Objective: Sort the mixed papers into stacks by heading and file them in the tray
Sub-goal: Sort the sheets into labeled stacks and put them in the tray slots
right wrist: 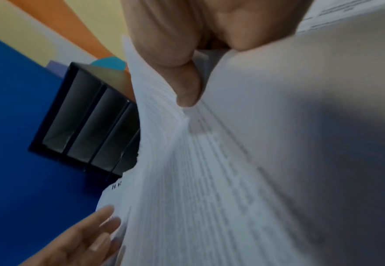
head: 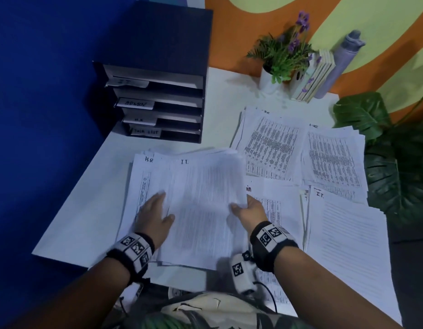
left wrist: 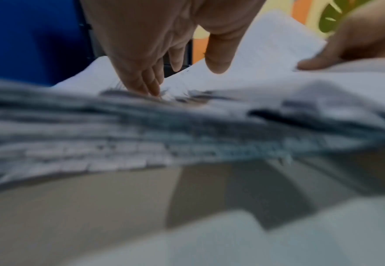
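Pressing flat with straight fingers, your left hand (head: 155, 217) pins the unsorted pile (head: 144, 186) whose exposed sheet reads H.R, and if that hand eases off, the loose sheets could slide toward the table's left edge. Your right hand (head: 249, 210) pinches the lifted I.T. sheet (head: 201, 198) by its right edge; a one-sided hold may crease it or drag a second page, misfiling it beyond the I.T. stack (head: 348, 233).

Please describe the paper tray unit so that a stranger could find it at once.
Look at the far left of the white table, against the blue wall. There stands the dark tray unit with four stacked slots facing the papers. Unlike anything near it, each slot carries a white handwritten label, one reading ADMIN.
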A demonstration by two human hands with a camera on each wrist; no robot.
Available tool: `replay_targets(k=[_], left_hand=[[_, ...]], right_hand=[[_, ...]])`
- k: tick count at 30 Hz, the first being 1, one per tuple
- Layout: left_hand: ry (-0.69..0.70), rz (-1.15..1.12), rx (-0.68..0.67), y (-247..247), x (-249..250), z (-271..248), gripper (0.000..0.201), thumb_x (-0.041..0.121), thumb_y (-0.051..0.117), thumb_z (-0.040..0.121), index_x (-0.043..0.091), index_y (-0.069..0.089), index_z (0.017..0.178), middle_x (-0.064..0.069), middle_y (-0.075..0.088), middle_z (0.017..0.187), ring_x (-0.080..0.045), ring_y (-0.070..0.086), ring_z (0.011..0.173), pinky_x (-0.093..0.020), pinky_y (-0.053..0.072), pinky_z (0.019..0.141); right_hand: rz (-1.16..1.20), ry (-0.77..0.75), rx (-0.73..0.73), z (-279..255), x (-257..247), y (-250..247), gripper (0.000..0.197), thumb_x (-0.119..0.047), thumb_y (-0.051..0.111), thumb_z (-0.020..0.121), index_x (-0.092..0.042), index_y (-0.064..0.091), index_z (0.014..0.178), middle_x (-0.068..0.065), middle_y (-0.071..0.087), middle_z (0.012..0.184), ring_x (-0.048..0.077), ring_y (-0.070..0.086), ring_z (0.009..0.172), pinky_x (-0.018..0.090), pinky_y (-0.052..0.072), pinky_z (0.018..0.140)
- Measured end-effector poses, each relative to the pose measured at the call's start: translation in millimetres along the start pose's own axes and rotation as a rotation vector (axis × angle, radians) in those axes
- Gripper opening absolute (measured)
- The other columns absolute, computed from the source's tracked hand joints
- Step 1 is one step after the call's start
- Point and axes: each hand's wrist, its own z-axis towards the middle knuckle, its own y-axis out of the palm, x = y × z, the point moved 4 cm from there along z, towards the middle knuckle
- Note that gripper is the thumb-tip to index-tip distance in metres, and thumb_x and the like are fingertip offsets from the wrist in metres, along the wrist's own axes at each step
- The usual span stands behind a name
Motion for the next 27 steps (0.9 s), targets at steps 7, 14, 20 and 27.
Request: replay_targets(k=[7, 14, 20, 27], left_hand=[[-0.221, -0.47, -0.05, -27.4, -5.6, 23.2, 0.047, 0.034, 0.059, 0.093, 0.021, 0.046, 0.137, 0.002, 0.057, 0.129, -0.023, 0.053, 0.122, -0.038, 0.04, 0.105], [-0.218, -0.464, -0.107, -17.6, -28.0, 32.4, 0.082, 0.02, 0.077, 0.075, 0.026, 0.034, 0.144, -0.005, 0.049, 0.142, -0.026, 0.052, 0.125, -0.048, 0.042, 0.106], [-0.203, -0.358, 0.102, -31.4, -21.7, 30.6, 0.071, 0.002, 0.066, 0.084, 0.021, 0.034, 0.145, -0.008, 0.05, 0.14, -0.029, 0.052, 0.124, -0.038, 0.04, 0.106], [-0.026, -0.284, 0.252, -47.1, 14.7, 24.2, 0.053, 0.024, 0.068, 0.088, 0.017, 0.049, 0.137, -0.007, 0.04, 0.14, -0.023, 0.047, 0.125, -0.034, 0.034, 0.109]], right_hand=[[0.187, -0.008, 0.057, 0.8, -10.7, -0.4, 0.039, -0.016, 0.069, 0.083, -0.016, 0.059, 0.121, 0.002, 0.069, 0.11, 0.019, 0.067, 0.098, 0.038, 0.056, 0.085], [-0.019, -0.006, 0.123, 5.7, 5.8, -8.3, 0.019, -0.017, 0.06, 0.091, -0.009, 0.065, 0.108, 0.002, 0.069, 0.093, 0.017, 0.065, 0.082, 0.022, 0.051, 0.07], [0.124, 0.042, 0.218, 10.3, 20.7, -32.3, 0.01, -0.01, 0.064, 0.089, -0.019, 0.067, 0.087, -0.004, 0.069, 0.082, 0.022, 0.067, 0.083, 0.031, 0.054, 0.078], [0.352, 0.053, 0.201, 6.4, 18.3, -39.6, 0.013, -0.005, 0.066, 0.088, -0.017, 0.068, 0.091, 0.006, 0.074, 0.095, 0.028, 0.07, 0.091, 0.045, 0.055, 0.087]])
